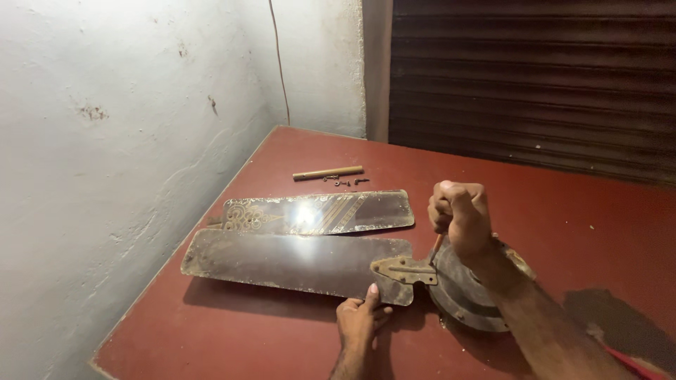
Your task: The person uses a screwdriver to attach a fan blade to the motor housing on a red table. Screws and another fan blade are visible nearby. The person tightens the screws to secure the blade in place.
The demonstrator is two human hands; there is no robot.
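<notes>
A dark brown fan blade lies flat on the red table, its brass bracket reaching onto a round dark fan motor. My left hand presses the near edge of this blade by the bracket, fingers spread. My right hand is closed around a screwdriver, whose tip points down at the bracket where it meets the motor. A second blade with a gold pattern lies just behind the first.
A brass-coloured rod and a few small screws lie farther back on the table. A white wall borders the table on the left. A dark rolling shutter stands behind it.
</notes>
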